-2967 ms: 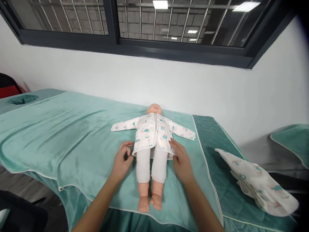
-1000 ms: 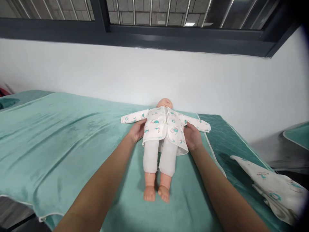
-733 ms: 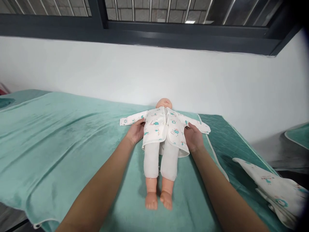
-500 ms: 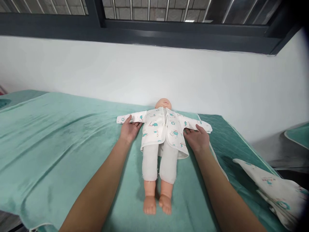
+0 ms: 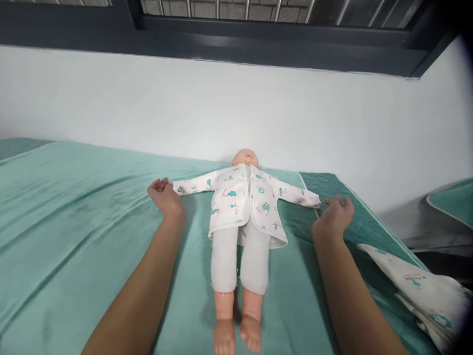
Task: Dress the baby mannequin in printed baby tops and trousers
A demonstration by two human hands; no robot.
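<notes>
A baby doll (image 5: 246,157) lies on its back, feet toward me, its arms inside the outspread sleeves of a white jacket printed with small teal and red figures (image 5: 229,199). The jacket's front hangs unfastened over white fabric legs (image 5: 223,261). Beside the cuff on the left is my left hand (image 5: 166,198), fingers loosely curled and apart, with nothing visible in them; whether it touches the cuff I cannot tell. Just past the other cuff, a small gap away, my right hand (image 5: 333,216) is half open and holds nothing.
A teal sheet (image 5: 92,236) covers the surface under the doll, with a darker green padded mat (image 5: 332,185) at the right. Folded printed white cloth (image 5: 417,283) lies at the right edge. Behind stand a white wall (image 5: 207,108) and a dark window frame (image 5: 258,44).
Both hands have moved outward from under the sleeves, the left one to the left and the right one to the right, past the cuffs. The sleeves now rest without hands beneath them.
</notes>
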